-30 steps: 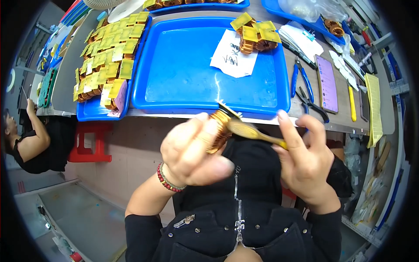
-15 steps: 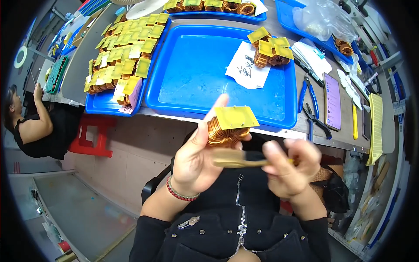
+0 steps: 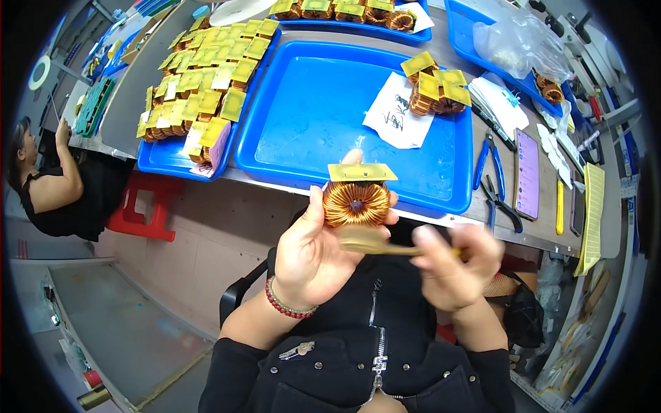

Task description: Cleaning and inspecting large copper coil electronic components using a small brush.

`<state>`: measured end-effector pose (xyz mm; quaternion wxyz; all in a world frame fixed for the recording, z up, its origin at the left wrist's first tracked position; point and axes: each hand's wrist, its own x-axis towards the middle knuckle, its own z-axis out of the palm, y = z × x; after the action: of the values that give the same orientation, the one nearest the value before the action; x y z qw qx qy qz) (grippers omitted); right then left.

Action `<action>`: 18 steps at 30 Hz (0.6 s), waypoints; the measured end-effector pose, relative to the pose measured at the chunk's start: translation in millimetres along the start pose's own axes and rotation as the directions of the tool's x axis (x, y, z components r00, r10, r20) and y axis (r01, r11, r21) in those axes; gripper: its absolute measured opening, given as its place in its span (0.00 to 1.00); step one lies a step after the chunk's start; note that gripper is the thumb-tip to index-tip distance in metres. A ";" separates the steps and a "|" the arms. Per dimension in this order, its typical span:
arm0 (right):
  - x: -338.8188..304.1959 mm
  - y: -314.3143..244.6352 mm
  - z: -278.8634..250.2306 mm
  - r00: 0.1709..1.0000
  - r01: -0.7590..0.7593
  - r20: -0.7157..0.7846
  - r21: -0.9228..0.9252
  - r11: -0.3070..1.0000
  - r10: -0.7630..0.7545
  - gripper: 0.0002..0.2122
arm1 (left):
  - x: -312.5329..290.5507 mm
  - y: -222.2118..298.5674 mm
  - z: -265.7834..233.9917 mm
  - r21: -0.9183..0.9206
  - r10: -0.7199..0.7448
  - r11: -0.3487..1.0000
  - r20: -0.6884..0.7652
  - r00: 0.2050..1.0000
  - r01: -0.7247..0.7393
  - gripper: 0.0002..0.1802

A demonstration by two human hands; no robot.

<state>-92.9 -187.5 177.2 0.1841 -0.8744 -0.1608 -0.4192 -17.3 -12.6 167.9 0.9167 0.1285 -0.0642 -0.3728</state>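
Upright in my left hand (image 3: 313,255) is a ring-shaped copper coil (image 3: 357,204), gripped between thumb and fingers. Its flat yellow board (image 3: 361,172) faces up, and the ring's hole points toward me. My right hand (image 3: 458,265) pinches the thin handle of a tan, broad-ended tool (image 3: 365,241). Motion blurs the tool and the right fingers, so its exact kind cannot be made out. The tool's broad end lies at the lower edge of the coil, close to my left fingers; whether it touches the winding is unclear.
Ahead lies a blue tray (image 3: 310,103) holding a few coils (image 3: 434,86) and a handwritten paper (image 3: 398,113). Another blue tray (image 3: 186,165) at left is packed with coils. Pliers (image 3: 490,162), a phone (image 3: 527,175) and a yellow-handled tool (image 3: 560,206) lie right. A person (image 3: 55,186) sits far left.
The coil has turned in my left hand, so its ring now faces me squarely and its board looks flatter. The tool has shifted slightly upward and straightened. The view has moved a little.
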 end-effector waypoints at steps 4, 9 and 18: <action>5.7 19.9 0.5 0.982 -0.188 -0.067 -0.232 0.954 0.177 0.14 | -1.5 1.9 2.3 -0.042 0.024 0.999 -0.067 0.997 -0.027 0.30; 1.8 28.8 -14.0 0.952 -0.305 -0.017 -0.024 0.952 0.305 0.11 | -2.5 4.5 -0.2 -0.081 0.045 0.996 -0.022 0.999 -0.046 0.30; 11.1 -0.4 3.1 0.905 -0.314 0.369 0.243 0.918 0.212 0.11 | -2.9 11.4 -6.0 -0.073 0.111 0.991 -0.020 0.994 -0.113 0.29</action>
<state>-84.3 -184.3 184.3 0.3385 -0.9088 -0.1302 -0.2065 -10.5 -1.6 165.3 0.9408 0.0938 -0.0500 -0.3218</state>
